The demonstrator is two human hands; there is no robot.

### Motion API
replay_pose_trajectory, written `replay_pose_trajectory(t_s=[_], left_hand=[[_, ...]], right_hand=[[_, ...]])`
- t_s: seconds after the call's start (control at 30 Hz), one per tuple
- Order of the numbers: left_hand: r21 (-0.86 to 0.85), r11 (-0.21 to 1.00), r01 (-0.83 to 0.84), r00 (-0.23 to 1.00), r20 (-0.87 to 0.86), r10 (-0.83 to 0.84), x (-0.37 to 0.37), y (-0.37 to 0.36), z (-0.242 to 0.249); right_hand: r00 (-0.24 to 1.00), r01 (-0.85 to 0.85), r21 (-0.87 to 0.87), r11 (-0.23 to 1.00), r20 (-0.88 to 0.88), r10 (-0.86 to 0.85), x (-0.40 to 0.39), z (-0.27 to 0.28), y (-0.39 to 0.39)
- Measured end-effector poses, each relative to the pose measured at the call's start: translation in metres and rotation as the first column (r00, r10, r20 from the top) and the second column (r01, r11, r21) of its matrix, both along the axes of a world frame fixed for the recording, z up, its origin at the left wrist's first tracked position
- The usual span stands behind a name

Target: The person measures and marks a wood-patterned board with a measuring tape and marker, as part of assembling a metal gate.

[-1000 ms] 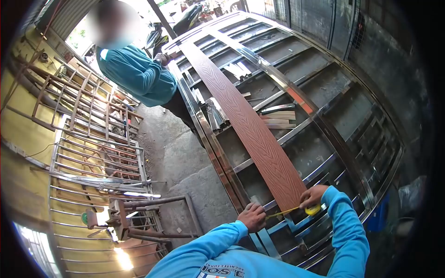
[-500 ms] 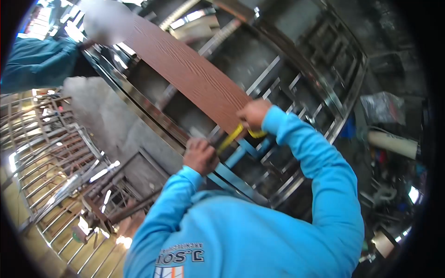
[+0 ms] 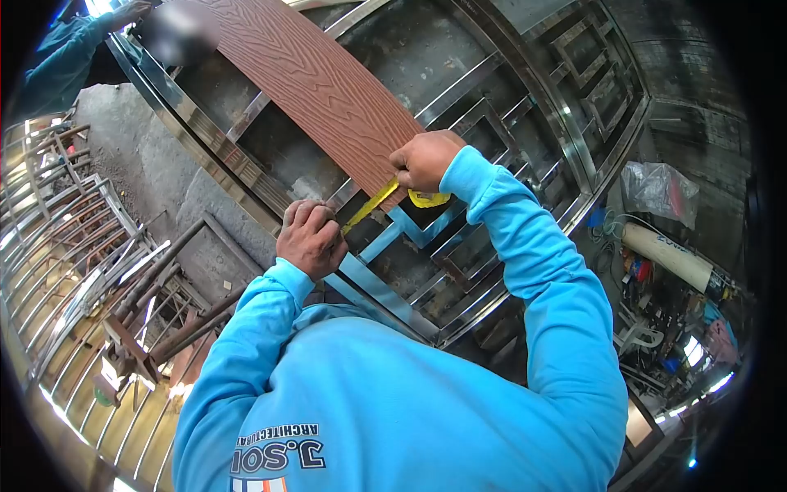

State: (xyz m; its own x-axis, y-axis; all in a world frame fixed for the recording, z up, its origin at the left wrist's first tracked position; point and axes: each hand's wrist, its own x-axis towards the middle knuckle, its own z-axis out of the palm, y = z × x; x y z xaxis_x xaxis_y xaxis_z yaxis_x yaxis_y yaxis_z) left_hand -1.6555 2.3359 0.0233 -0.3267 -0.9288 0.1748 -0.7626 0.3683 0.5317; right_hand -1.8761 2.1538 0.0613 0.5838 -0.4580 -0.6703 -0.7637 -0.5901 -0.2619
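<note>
Your left hand (image 3: 310, 238) pinches the free end of the yellow tape (image 3: 370, 205), fingers curled shut on it, over the steel frame (image 3: 246, 176). Your right hand (image 3: 426, 160) grips the tape case, pressed at the near end of the brown plank (image 3: 320, 82). The tape spans that end, stretched between both hands. It looks light, thin and springy, likely to buckle or slip, so hold it at the tip and case. A co-worker's sleeve (image 3: 57, 66) shows far left.
</note>
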Motion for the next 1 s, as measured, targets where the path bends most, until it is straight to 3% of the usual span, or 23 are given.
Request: replay_pose_trajectory(t_s=[0.4,0.53,0.67,0.77,0.87,1.0], left_hand=[[0.015,1.000,0.025,0.999,0.022,-0.025,0.000,-0.002,0.003],[0.029,0.997,0.077,0.996,0.030,-0.078,0.007,0.005,-0.011],[-0.032,0.998,0.059,0.998,0.020,-0.059,0.007,0.009,-0.017],[0.023,0.999,0.047,0.999,0.022,-0.048,0.007,0.009,-0.013],[0.067,0.995,0.077,0.996,-0.046,-0.074,0.013,0.008,-0.013],[0.035,0.990,0.139,0.938,-0.325,-0.120,0.047,0.002,-0.016]], right_hand=[[1.000,0.010,-0.010,1.000,0.004,-0.010,0.001,-0.003,0.001],[0.985,0.002,-0.130,0.991,0.171,0.020,-0.004,-0.011,0.008],[0.994,0.098,-0.147,0.984,0.052,-0.092,0.001,-0.004,0.018],[0.987,0.160,-0.173,0.972,0.010,-0.160,0.001,0.001,0.025],[0.966,0.208,-0.185,0.961,-0.118,-0.232,0.003,0.010,0.033],[0.926,0.341,-0.233,0.911,-0.086,-0.368,0.014,0.064,0.061]])
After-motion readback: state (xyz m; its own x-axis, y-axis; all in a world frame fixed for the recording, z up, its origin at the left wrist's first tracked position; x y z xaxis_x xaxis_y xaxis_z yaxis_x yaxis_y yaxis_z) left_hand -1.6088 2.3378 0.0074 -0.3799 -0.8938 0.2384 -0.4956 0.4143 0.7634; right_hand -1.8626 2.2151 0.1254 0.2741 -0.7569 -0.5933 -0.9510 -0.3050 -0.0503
